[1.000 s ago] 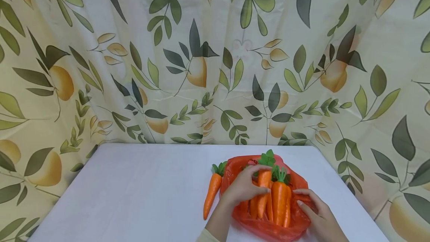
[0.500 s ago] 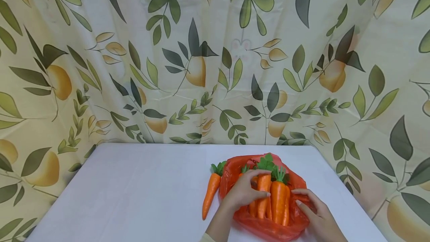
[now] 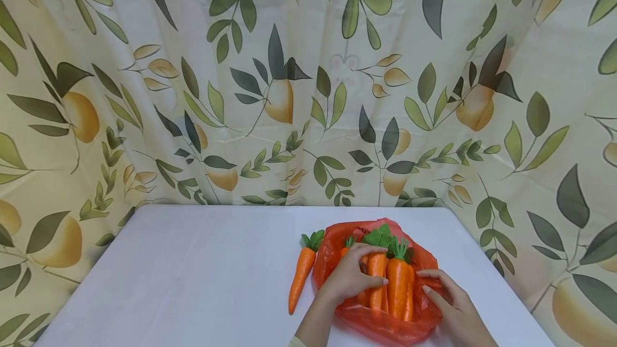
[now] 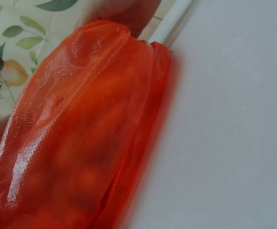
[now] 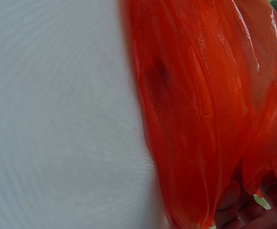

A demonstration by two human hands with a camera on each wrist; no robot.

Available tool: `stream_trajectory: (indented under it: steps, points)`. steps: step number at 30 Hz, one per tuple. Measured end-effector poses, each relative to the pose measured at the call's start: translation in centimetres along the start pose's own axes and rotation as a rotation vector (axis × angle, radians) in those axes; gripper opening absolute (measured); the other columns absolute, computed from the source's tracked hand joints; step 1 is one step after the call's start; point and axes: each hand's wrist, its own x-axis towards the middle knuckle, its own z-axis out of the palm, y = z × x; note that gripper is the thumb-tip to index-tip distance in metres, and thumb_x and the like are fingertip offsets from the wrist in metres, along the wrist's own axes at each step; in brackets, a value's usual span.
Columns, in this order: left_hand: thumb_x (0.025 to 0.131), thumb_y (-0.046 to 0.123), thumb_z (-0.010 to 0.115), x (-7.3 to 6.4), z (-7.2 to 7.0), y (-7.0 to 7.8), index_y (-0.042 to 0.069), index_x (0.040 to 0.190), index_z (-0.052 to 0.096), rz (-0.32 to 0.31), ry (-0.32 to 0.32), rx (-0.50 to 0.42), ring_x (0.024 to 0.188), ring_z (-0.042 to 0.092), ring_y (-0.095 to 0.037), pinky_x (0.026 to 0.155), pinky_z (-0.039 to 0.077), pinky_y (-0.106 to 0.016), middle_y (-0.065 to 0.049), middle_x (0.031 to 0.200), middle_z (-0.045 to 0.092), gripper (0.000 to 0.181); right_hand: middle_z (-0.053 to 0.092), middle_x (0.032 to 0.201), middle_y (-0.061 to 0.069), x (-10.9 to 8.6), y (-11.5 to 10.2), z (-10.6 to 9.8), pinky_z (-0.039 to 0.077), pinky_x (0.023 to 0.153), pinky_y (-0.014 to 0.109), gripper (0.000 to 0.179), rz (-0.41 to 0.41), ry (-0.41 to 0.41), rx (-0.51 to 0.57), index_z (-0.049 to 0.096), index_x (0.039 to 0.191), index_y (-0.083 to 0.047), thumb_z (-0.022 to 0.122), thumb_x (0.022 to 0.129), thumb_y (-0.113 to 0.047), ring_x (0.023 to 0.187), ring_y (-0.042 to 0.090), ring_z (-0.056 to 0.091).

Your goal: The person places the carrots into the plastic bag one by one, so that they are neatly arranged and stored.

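Observation:
A red plastic bag (image 3: 381, 328) lies with its mouth spread on the white table, several orange carrots (image 3: 398, 288) with green tops inside it. My left hand (image 3: 348, 277) reaches over the bag's left side and holds one carrot (image 3: 377, 269) between thumb and fingers, in among the others. At the right side, my right hand (image 3: 458, 304) pinches the bag's rim between thumb and fingers. The left wrist view is mostly the shiny bag (image 4: 76, 143), which hides the carrots' shape. In the right wrist view, fingers (image 5: 252, 207) touch the crinkled bag (image 5: 190, 119).
One more carrot (image 3: 301, 280) with a leafy top lies on the table just left of the bag. The white table (image 3: 193, 277) stretches away to the left. Behind it hangs a curtain (image 3: 308, 95) printed with leaves and fruit.
The carrot in my left hand has sunk a little lower among the others, its leafy top dropping with it. Another carrot top now shows behind that hand. My right hand stays at the rim.

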Motion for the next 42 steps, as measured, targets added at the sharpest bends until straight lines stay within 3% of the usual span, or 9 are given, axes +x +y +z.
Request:
stream_trajectory:
  steps: [9, 17, 24, 35, 42]
  points:
    - [0.081, 0.010, 0.089, 0.2, 0.4, -0.3, 0.028, 0.129, 0.072, 0.007, 0.002, 0.045, 0.104, 0.053, -0.008, 0.088, 0.050, -0.025, 0.013, 0.131, 0.049, 0.054, 0.057, 0.138, 0.021, 0.0, 0.1, 0.1, 0.055, 0.083, 0.021, 0.030, -0.071, 0.008, 0.004, 0.056, 0.137, -0.003, 0.056, 0.107, -0.008, 0.107, 0.000, 0.060]
    - [0.081, 0.005, 0.089, 0.3, 0.7, -0.4, 0.029, 0.127, 0.074, -0.017, 0.010, 0.055, 0.081, 0.052, -0.013, 0.069, 0.049, -0.023, 0.011, 0.134, 0.049, 0.054, 0.055, 0.140, 0.021, 0.0, 0.2, 0.0, 0.054, 0.083, 0.020, 0.030, -0.069, 0.009, -0.001, 0.056, 0.137, -0.003, 0.056, 0.107, -0.008, 0.108, -0.002, 0.060]
    - [0.082, 0.003, 0.087, 0.3, 0.6, -0.2, 0.029, 0.125, 0.074, -0.027, 0.007, 0.069, 0.083, 0.051, -0.012, 0.070, 0.049, -0.023, 0.013, 0.127, 0.049, 0.052, 0.053, 0.142, 0.021, 0.0, 0.0, -0.2, 0.054, 0.086, 0.021, 0.031, -0.040, -0.001, -0.018, 0.056, 0.137, -0.004, 0.056, 0.108, -0.012, 0.111, -0.003, 0.057]
    - [0.084, 0.003, 0.086, 0.3, 0.0, 0.7, 0.027, 0.125, 0.074, -0.026, 0.026, 0.031, 0.077, 0.050, -0.011, 0.065, 0.048, -0.023, 0.010, 0.125, 0.049, 0.049, 0.052, 0.145, 0.020, 0.2, -0.1, -0.1, 0.056, 0.090, 0.030, 0.032, 0.002, -0.005, -0.026, 0.054, 0.139, -0.005, 0.056, 0.108, -0.012, 0.119, 0.014, 0.058]
    - [0.085, 0.005, 0.084, 0.2, -0.6, 1.1, 0.026, 0.126, 0.073, -0.017, 0.033, 0.012, 0.073, 0.050, -0.012, 0.062, 0.048, -0.024, 0.004, 0.127, 0.048, 0.047, 0.054, 0.142, 0.021, 0.1, 0.0, -0.1, 0.055, 0.088, 0.026, 0.031, -0.019, -0.002, -0.014, 0.055, 0.138, -0.004, 0.056, 0.108, -0.013, 0.112, 0.001, 0.058]
